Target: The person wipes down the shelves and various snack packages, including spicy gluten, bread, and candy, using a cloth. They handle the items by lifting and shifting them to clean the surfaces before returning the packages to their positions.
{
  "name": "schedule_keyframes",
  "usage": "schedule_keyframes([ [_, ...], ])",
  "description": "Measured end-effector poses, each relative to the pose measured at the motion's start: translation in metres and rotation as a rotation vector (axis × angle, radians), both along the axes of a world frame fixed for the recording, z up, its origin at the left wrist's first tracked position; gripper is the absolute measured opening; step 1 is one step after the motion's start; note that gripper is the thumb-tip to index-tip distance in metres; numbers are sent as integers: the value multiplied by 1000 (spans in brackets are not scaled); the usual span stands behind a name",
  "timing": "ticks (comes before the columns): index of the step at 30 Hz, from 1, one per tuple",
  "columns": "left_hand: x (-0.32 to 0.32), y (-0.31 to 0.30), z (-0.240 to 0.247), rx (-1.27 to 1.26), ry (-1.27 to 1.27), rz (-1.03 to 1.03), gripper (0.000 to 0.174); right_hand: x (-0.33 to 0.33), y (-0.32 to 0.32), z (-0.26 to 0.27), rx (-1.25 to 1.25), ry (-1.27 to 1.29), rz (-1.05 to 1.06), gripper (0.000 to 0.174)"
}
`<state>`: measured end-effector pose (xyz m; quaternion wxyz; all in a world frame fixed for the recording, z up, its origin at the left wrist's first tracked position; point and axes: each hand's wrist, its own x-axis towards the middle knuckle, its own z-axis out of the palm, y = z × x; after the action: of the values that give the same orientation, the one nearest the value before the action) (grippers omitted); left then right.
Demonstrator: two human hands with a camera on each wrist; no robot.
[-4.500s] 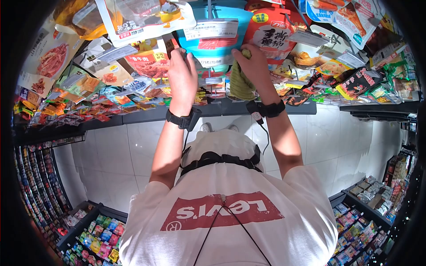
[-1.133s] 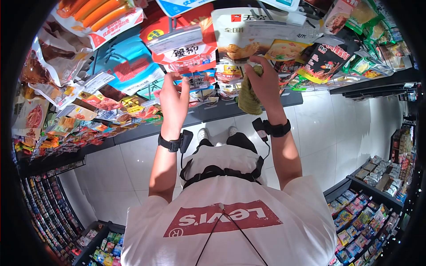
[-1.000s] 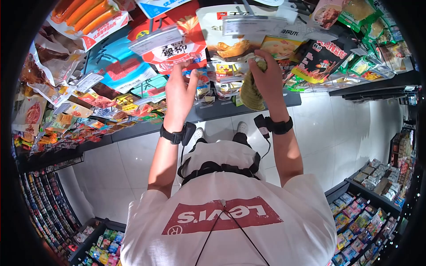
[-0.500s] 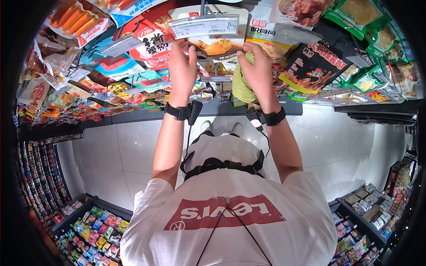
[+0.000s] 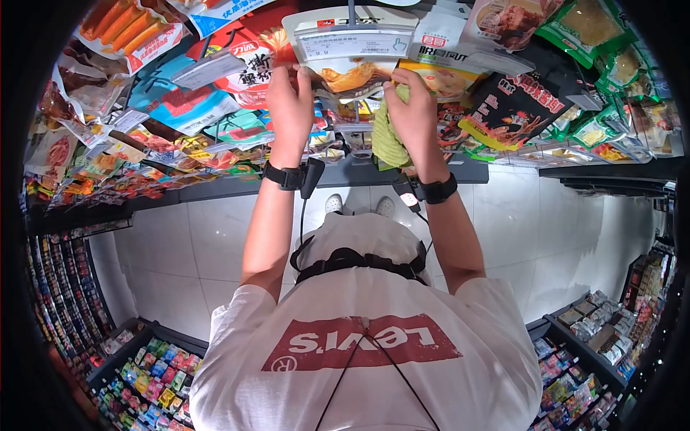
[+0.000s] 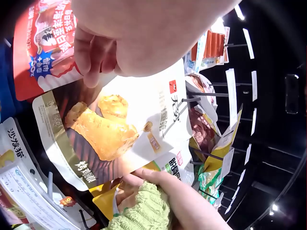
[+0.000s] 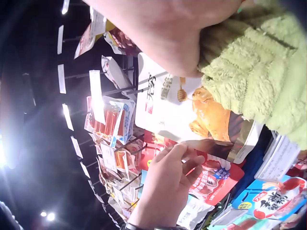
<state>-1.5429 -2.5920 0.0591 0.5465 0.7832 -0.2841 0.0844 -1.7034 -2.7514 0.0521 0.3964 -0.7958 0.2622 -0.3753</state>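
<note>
A white and brown snack bag with a roast chicken picture [image 5: 352, 77] hangs on a display hook, partly covered by its price tag [image 5: 356, 43]. My left hand [image 5: 291, 111] is at the bag's left edge; its curled fingers pinch that edge in the right wrist view. At the opposite edge, my right hand [image 5: 415, 122] holds a light green ribbed cloth [image 5: 389, 138], which hangs down from between thumb and fingers. The right fingertips touch the bag's edge in the left wrist view, beside the cloth [image 6: 144, 211].
A red bag [image 5: 248, 65] and a blue bag [image 5: 180, 97] hang to the left. Right of the chicken bag are a white and yellow bag [image 5: 438, 61] and a black bag [image 5: 517, 108]. Metal hooks and tags stick out. Low bins [image 5: 154, 373] stand behind the person.
Both hands have moved along the rack to the right, from the blue bag past the red bag to the chicken bag. The green cloth has stayed in my right hand.
</note>
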Motion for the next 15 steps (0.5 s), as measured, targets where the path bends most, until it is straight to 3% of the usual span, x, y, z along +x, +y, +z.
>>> schedule_keyframes([
  [12, 1, 0, 0, 69, -91, -25, 19, -1, -2, 0, 5, 8, 8, 35],
  [15, -4, 0, 7, 12, -16, -23, 21, -2, -4, 1, -4, -1, 21, 35],
])
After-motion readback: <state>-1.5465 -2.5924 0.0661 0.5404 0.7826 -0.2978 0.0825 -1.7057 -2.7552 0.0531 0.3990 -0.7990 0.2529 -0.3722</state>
